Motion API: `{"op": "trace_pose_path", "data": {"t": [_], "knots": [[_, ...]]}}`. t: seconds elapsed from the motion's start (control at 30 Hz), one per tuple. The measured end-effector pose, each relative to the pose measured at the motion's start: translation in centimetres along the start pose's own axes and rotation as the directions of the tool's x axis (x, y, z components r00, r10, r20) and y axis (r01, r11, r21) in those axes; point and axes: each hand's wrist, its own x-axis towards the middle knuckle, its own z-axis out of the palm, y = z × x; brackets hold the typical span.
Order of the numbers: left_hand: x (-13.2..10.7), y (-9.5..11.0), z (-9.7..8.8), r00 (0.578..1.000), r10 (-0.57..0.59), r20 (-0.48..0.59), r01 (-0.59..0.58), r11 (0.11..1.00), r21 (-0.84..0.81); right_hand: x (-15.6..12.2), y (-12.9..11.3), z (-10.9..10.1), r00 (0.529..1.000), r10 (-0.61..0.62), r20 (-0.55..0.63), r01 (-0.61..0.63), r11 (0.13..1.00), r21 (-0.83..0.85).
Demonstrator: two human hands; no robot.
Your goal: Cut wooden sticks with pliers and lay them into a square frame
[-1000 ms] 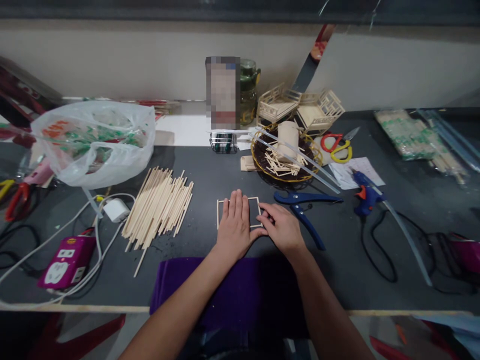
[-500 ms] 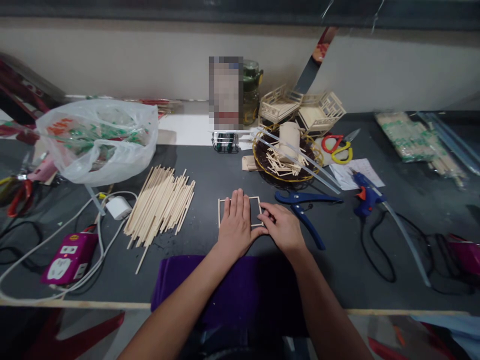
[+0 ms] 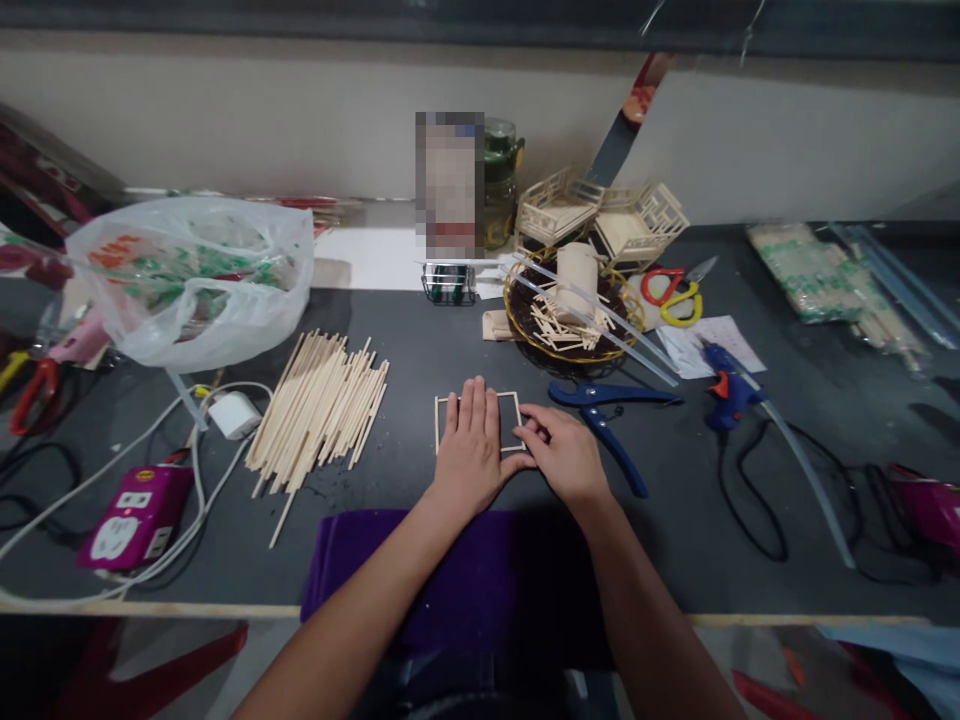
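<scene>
A small rectangular frame of thin wooden sticks (image 3: pixel 437 425) lies on the dark tabletop in front of me. Across its middle my left hand (image 3: pixel 471 455) rests flat, fingers stretched away from me and covering part of the frame. At the frame's right side, my right hand (image 3: pixel 567 455) pinches the short stick near the lower right corner between thumb and fingers. My left thumb points toward that corner, close to the right hand. A fanned pile of wooden sticks (image 3: pixel 319 405) is left of the hands. Just right of them lies a blue-handled cutter (image 3: pixel 619 395).
Beyond the hands are a wicker basket (image 3: pixel 525 345) with stick pieces and wooden lattice models (image 3: pixel 641 225). Scissors (image 3: pixel 679 295) and a blue glue gun (image 3: pixel 731 385) lie right. Leftward are a plastic bag (image 3: pixel 210 330), a purple power strip (image 3: pixel 139 515) and cables. A purple cloth (image 3: pixel 352 560) lies nearest me.
Both hands keep their places on the stick frame. The whole view has shifted very slightly; nothing on the table has visibly moved.
</scene>
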Motion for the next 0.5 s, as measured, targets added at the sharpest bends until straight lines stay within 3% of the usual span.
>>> {"op": "trace_pose_path", "data": {"t": [0.5], "knots": [[0.13,-0.05,0.19,1.0,-0.002,-0.021,0.002,1.0,0.021,-0.04,-0.89,-0.11,1.0,0.022,-0.019,-0.021,0.999,0.033]]}}
